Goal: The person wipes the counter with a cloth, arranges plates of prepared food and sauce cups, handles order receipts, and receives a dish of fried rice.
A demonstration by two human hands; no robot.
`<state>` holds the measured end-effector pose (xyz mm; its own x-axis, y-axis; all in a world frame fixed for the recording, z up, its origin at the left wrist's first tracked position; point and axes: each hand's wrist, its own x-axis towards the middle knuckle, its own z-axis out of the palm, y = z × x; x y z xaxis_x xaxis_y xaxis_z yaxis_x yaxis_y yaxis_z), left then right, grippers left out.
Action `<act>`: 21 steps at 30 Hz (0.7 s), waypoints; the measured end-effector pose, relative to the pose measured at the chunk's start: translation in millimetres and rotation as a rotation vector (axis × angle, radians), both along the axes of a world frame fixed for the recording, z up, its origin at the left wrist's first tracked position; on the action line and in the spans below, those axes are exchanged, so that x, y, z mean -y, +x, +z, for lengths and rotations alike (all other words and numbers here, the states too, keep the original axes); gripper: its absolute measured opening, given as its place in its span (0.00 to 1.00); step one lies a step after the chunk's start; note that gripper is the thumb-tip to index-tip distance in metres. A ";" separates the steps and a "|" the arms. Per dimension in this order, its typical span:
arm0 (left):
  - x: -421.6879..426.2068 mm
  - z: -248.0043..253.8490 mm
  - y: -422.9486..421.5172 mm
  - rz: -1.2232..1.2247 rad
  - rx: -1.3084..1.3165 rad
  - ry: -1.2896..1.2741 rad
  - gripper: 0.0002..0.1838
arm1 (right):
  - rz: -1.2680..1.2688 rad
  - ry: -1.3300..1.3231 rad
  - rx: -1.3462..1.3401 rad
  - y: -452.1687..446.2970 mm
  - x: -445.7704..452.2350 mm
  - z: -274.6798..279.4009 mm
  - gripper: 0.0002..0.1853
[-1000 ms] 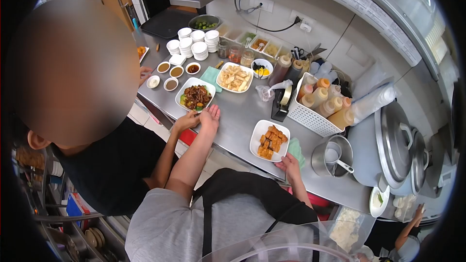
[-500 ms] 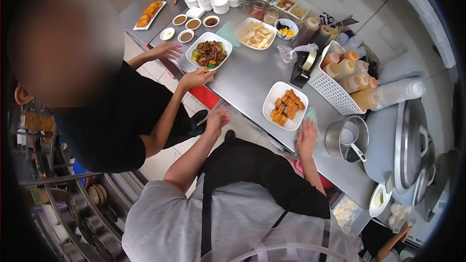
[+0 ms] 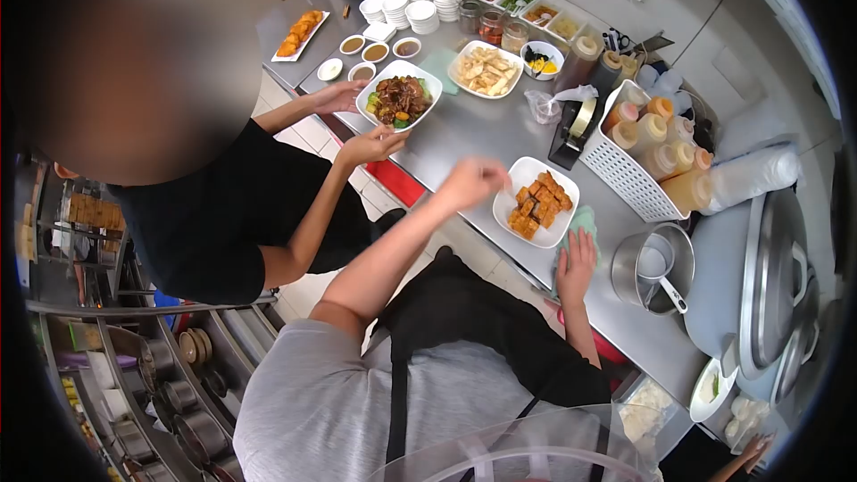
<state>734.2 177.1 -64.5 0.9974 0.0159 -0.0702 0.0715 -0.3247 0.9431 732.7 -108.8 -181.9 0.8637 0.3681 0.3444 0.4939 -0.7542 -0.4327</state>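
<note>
My left hand [image 3: 473, 182], smeared by motion, hovers at the left rim of a white square bowl [image 3: 501, 213]; I cannot make out its fingers' grip. Golden-brown fried chunks [image 3: 541, 205] fill the middle of that bowl, which sits on the steel counter. On the bowl's right, my right hand [image 3: 577, 261] lies with fingers stretched out over a green cloth [image 3: 584, 221]. A co-worker in black grips another white bowl [image 3: 429, 73] with both hands; it contains glazed brown meat and green vegetables [image 3: 399, 101].
Behind stand a bowl of pale chips [image 3: 486, 70], sauce cups [image 3: 375, 53], stacked white cups [image 3: 421, 16] and a tape dispenser [image 3: 571, 134]. To the right are a basket of squeeze bottles [image 3: 633, 176], a steel pot [image 3: 630, 283] and a large lidded pot [image 3: 775, 277].
My left hand has moved forward and right, up to the bowl of fried chunks. The co-worker's far hand has come onto the other bowl. My right hand stays on the cloth.
</note>
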 end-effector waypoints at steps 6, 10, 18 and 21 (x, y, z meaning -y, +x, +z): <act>-166.2 41.4 136.9 0.538 0.227 0.487 0.09 | -0.021 -0.008 -0.038 0.6 -1.9 6.9 0.19; -299.6 68.6 200.8 0.858 0.075 0.752 0.12 | -0.036 -0.005 -0.061 3.1 -5.0 8.8 0.19; -476.2 75.0 240.2 0.970 -0.254 0.873 0.17 | -0.069 -0.058 -0.132 7.4 -7.5 5.1 0.18; -532.4 32.0 257.9 0.939 -0.308 0.877 0.17 | -0.101 -0.136 -0.166 8.4 -12.7 6.9 0.18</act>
<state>992.1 709.5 -32.5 0.5274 0.8441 0.0967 0.7754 -0.5247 0.3514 741.1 -96.2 -175.0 0.9390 0.3106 0.1476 0.3439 -0.8529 -0.3928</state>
